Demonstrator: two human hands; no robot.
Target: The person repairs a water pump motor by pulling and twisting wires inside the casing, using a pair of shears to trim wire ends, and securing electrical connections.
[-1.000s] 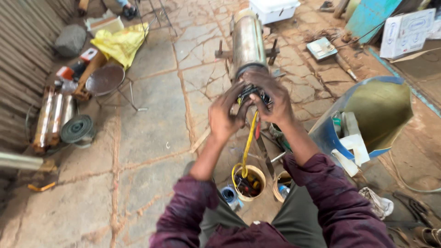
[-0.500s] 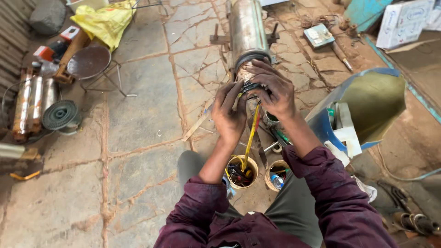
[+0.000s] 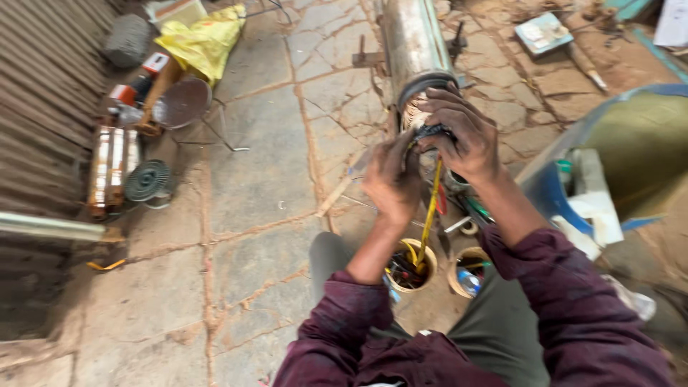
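While the heavy, rigid motor cylinder (image 3: pixel 414 43) lies on the floor, its stiff end windings (image 3: pixel 428 130) are gripped by both hands' fingers, left hand (image 3: pixel 393 179) and right hand (image 3: pixel 459 136).

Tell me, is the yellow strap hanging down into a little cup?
Yes, the yellow strap runs down from both hands into the small round cup on the floor.
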